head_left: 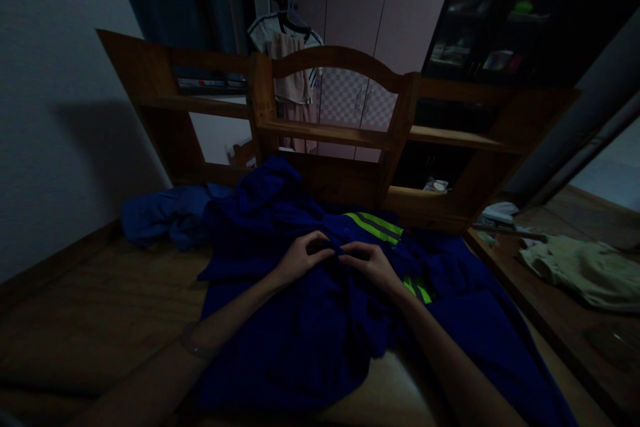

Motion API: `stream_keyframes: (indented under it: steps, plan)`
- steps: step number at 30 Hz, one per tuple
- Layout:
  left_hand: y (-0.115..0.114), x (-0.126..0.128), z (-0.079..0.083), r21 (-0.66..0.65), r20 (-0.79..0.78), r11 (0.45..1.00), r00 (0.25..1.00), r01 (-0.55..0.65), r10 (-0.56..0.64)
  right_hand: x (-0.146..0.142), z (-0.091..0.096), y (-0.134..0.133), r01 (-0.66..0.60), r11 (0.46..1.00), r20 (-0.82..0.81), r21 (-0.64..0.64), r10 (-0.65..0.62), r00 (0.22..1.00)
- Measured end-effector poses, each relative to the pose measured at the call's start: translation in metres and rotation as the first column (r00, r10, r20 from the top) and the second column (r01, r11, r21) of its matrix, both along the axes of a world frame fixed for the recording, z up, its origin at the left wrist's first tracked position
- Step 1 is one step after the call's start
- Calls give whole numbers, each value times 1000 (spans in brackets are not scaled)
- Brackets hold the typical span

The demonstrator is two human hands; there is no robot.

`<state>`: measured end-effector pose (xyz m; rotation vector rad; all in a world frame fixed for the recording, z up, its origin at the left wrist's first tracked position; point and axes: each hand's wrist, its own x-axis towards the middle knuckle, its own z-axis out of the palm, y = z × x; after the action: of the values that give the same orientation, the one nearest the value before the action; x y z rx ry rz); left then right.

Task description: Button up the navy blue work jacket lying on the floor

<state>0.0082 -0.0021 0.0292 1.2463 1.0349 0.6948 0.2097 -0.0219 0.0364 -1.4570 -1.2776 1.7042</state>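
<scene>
A dark blue work shirt [310, 327] with neon yellow-green stripes [375, 225] lies spread on a wooden surface [100, 307] in front of me. My left hand [299, 257] and my right hand [373, 263] meet over the shirt's front near its middle. Both hands have their fingers curled and pinch the blue fabric between them. A thin bracelet circles my left wrist. The room is dim and fine detail of the fabric is hard to see.
A wooden headboard-like frame with shelves [330, 133] stands just behind the shirt. Another blue garment [165, 213] is bunched at the left. A pale cloth [585, 270] lies at the right. Clothes on hangers [290, 60] and a dark cabinet [500, 27] stand behind.
</scene>
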Motion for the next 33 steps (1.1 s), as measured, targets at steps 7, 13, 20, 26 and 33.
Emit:
stream_keyframes:
  steps: [7, 13, 20, 26, 33]
  plan:
    - [0, 0, -8, 49, -95, 999, 995, -10, 15, 2, -3, 1, -54, 998, -33, 18, 55, 998]
    - [-4, 2, -5, 102, -216, 994, 976, 38, -15, 2, -6, 3, -37, 999, -16, 36, 37, 999]
    - [-3, 2, -4, 130, -305, 988, 951, 88, -45, 11, -6, 8, -141, 988, -24, 62, 143, 989]
    - [-4, 0, -17, 67, -296, 984, 945, 165, -138, 10, -13, 5, -136, 985, -28, 104, 139, 990]
    - [-11, -2, 9, 82, -304, 992, 950, 99, -70, 0, 9, -8, -178, 960, 154, 215, 147, 977]
